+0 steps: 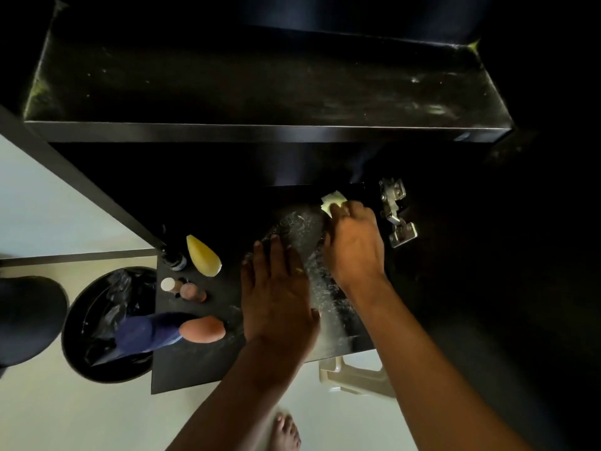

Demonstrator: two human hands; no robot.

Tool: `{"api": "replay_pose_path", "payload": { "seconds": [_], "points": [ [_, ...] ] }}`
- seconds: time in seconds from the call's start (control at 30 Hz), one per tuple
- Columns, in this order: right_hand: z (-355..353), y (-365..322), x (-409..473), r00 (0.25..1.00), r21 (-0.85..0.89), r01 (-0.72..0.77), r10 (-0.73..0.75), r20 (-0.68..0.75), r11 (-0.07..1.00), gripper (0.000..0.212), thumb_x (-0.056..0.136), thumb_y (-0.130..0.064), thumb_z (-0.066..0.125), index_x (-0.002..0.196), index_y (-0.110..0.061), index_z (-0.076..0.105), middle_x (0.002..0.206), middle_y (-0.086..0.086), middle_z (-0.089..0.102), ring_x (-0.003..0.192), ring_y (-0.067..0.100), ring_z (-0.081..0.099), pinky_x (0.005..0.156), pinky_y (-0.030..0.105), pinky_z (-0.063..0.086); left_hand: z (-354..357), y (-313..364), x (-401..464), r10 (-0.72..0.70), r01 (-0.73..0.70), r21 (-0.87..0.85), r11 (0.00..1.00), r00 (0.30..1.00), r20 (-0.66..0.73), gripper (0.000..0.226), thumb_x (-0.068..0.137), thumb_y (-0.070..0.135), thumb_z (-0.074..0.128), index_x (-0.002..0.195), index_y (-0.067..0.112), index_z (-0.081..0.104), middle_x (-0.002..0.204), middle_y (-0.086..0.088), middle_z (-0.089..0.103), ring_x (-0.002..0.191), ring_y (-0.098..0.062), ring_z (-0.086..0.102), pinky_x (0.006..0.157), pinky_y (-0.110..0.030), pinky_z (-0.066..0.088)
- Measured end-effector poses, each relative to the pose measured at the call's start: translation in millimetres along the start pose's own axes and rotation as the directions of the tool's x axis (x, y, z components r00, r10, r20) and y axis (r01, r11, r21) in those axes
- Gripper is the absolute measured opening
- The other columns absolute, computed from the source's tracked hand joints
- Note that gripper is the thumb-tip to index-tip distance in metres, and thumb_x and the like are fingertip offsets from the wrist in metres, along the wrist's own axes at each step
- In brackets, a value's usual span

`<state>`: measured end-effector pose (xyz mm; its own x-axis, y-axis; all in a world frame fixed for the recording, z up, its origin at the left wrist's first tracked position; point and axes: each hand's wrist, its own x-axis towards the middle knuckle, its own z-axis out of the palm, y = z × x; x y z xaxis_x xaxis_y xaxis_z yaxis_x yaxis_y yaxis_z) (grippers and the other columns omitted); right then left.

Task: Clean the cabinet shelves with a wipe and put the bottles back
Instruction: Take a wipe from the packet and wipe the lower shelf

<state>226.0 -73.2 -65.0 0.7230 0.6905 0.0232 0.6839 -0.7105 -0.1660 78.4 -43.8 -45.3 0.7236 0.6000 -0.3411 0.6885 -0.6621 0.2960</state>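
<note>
The right hand (pixel 354 245) pinches the wipe (pixel 333 201) at the lower shelf's (pixel 201 362) far right corner; the dusty streak runs toward its near edge. The left hand (pixel 276 294) lies flat, fingers straight.

Dim, shadow-swallowed cabinet interior (pixel 260 76); wide-angle edge distortion.

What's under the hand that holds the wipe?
The right hand presses a pale wipe onto the dark lower shelf. Only the wipe's front edge shows; the rest, and the shelf beneath, are covered.
</note>
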Motion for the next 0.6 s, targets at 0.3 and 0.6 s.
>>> {"api": "replay_pose_path", "payload": {
  "seconds": [0.3,0.6],
  "points": [
    [-13.3,-18.5,-21.1,0.979,0.041,0.124,-0.129,0.159,0.991,0.024,0.090,-0.016,0.068,0.114,-0.017,0.071,0.121,0.004,0.062,0.114,0.024,0.057,0.095,0.034,0.053,5.4,-5.8,0.1,0.006,-0.007,-0.035,0.999,1.000,-0.028,0.111,0.091,0.057,0.063,0.162,0.017,-0.013,0.172,-0.010,-0.013,0.159,-0.034,-0.013,0.130,-0.050,0.004],
    [-4.0,-20.2,23.8,0.993,0.055,0.069,-0.074,0.093,0.996,0.041,0.085,-0.002,0.063,0.125,-0.010,0.068,0.122,0.012,0.065,0.117,0.029,0.054,0.100,0.033,0.045,6.7,-8.1,1.3,0.015,-0.016,-0.031,0.999,0.999,-0.031,0.110,0.091,0.059,0.063,0.162,0.016,-0.009,0.172,-0.010,-0.014,0.159,-0.033,-0.013,0.130,-0.048,0.002]
  ]
}}
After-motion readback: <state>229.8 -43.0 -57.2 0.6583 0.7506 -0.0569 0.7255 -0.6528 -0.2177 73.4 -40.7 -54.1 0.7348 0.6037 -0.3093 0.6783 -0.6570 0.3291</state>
